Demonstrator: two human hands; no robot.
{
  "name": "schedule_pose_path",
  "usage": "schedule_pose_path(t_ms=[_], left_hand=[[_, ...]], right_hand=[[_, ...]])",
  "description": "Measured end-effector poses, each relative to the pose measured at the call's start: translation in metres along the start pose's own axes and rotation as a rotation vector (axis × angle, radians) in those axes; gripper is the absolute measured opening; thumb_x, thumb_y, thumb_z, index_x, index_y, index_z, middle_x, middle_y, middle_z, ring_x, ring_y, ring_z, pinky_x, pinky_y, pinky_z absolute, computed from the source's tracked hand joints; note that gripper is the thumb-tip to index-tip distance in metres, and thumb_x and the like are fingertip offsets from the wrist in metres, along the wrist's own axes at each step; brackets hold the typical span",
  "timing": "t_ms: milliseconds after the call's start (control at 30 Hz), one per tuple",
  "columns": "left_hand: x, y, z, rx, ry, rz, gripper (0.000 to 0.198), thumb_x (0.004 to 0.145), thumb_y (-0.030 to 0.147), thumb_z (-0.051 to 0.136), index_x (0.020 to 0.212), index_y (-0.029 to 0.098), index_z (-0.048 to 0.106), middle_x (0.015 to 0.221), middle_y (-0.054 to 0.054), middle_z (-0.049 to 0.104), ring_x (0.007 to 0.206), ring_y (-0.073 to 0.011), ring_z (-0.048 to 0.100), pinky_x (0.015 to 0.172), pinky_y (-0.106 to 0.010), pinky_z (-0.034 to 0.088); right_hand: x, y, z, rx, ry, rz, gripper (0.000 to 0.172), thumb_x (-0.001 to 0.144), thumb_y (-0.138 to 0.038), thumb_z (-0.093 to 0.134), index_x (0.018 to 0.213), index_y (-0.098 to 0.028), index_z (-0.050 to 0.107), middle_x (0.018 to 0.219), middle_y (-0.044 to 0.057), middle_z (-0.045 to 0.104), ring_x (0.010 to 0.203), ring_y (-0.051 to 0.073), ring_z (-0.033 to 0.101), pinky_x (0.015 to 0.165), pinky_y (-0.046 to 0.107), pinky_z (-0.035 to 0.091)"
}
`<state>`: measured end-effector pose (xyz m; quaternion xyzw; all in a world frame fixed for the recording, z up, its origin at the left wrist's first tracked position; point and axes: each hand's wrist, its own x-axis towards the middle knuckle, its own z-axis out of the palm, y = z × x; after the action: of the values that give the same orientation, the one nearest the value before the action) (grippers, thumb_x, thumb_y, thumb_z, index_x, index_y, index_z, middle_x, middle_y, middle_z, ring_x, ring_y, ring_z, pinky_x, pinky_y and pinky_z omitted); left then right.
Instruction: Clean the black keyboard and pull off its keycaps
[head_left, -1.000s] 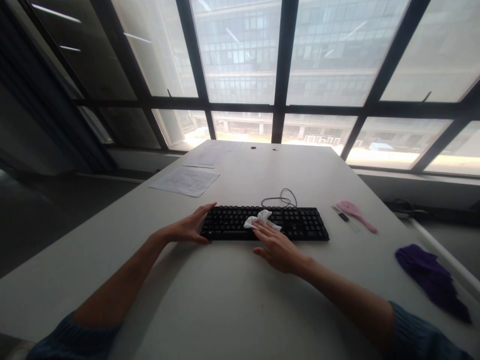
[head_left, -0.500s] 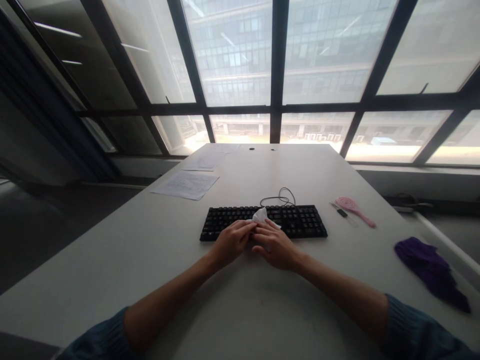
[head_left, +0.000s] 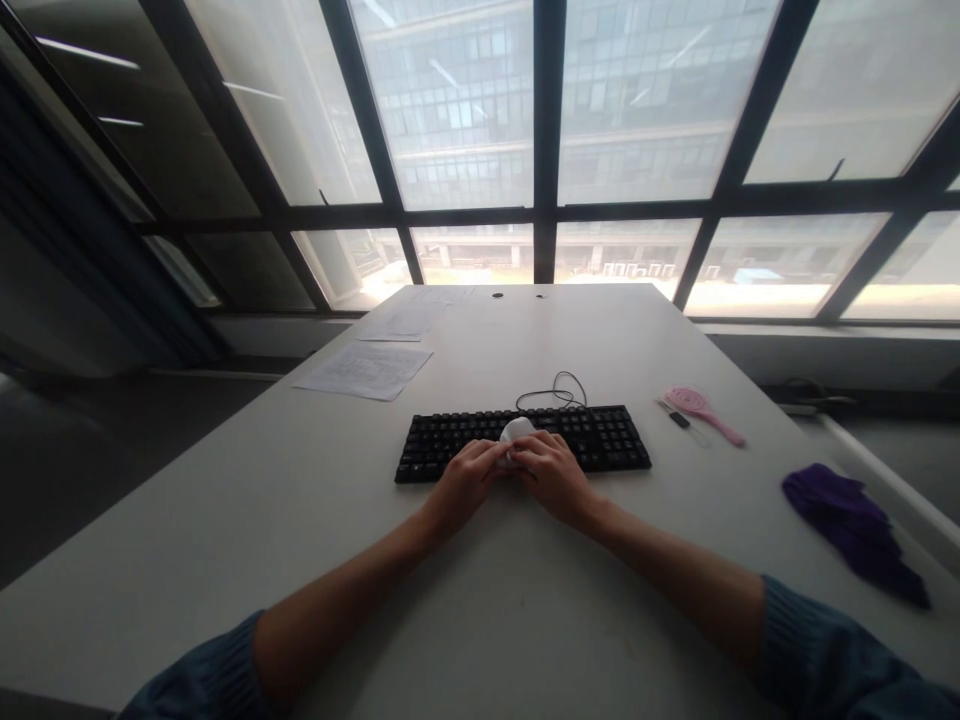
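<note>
A black keyboard lies in front of me, its thin cable looped behind it. My left hand and my right hand meet over its front edge, near the middle. Between their fingertips they pinch a crumpled white tissue, bunched into a rounded lump above the keys. Both hands are closed on it. The lower part of the tissue and the keys under the hands are hidden.
Right of the keyboard lie a pink paddle-shaped hairbrush and a thin tool with a black middle. A purple cloth rests near the table's right edge. Printed sheets lie at the left; windows stand beyond the white table.
The white tissue has gone from loosely spread with a raised corner to a rounder bunch. My right fingers have curled in around it. The whole view has shifted slightly.
</note>
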<state>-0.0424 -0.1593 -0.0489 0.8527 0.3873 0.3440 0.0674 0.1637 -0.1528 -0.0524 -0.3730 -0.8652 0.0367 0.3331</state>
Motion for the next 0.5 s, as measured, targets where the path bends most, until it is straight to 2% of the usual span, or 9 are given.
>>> schedule_pose_path(t_ms=[100,167,300,400,500], left_hand=[[-0.001,0.004,-0.002,0.027,-0.034,0.027,0.034,0.098,0.02,0.058,0.131,0.025,0.06,0.109,-0.005,0.067,0.101,-0.0206,0.061,0.091,-0.036,0.053],[0.0,0.008,-0.003,0.074,-0.053,0.048,0.025,0.099,0.019,0.055,0.122,0.024,0.065,0.101,-0.005,0.066,0.094,-0.0201,0.06,0.086,-0.035,0.054],[0.0,0.014,-0.006,0.13,-0.062,0.065,0.018,0.099,0.016,0.053,0.106,0.021,0.068,0.09,-0.005,0.064,0.088,-0.0198,0.059,0.081,-0.033,0.053],[0.001,0.016,-0.006,0.118,0.004,0.078,0.019,0.099,0.018,0.054,0.112,0.022,0.067,0.097,-0.005,0.066,0.092,-0.0198,0.06,0.085,-0.035,0.054],[0.001,0.015,-0.008,0.131,0.08,0.075,0.027,0.098,0.02,0.056,0.124,0.024,0.063,0.115,-0.007,0.065,0.108,-0.0217,0.06,0.097,-0.04,0.053]], right_hand=[[0.0,0.001,0.0,-0.026,-0.019,-0.029,0.011,0.09,-0.015,0.067,0.097,-0.022,0.072,0.108,0.005,0.072,0.105,0.024,0.058,0.091,0.038,0.043],[-0.001,0.0,0.0,-0.043,-0.035,-0.051,0.011,0.09,-0.013,0.065,0.093,-0.022,0.071,0.102,0.005,0.072,0.1,0.023,0.058,0.088,0.036,0.042],[-0.002,-0.007,-0.002,-0.042,-0.016,-0.06,0.014,0.09,-0.011,0.064,0.095,-0.022,0.069,0.096,0.005,0.071,0.094,0.022,0.057,0.084,0.034,0.041],[-0.002,-0.01,-0.006,-0.032,0.061,-0.03,0.011,0.092,-0.014,0.062,0.095,-0.022,0.068,0.097,0.005,0.071,0.095,0.022,0.058,0.086,0.035,0.041],[0.0,-0.004,-0.012,-0.041,0.14,0.039,0.01,0.094,-0.016,0.059,0.094,-0.021,0.068,0.099,0.006,0.072,0.1,0.024,0.06,0.089,0.036,0.043]])
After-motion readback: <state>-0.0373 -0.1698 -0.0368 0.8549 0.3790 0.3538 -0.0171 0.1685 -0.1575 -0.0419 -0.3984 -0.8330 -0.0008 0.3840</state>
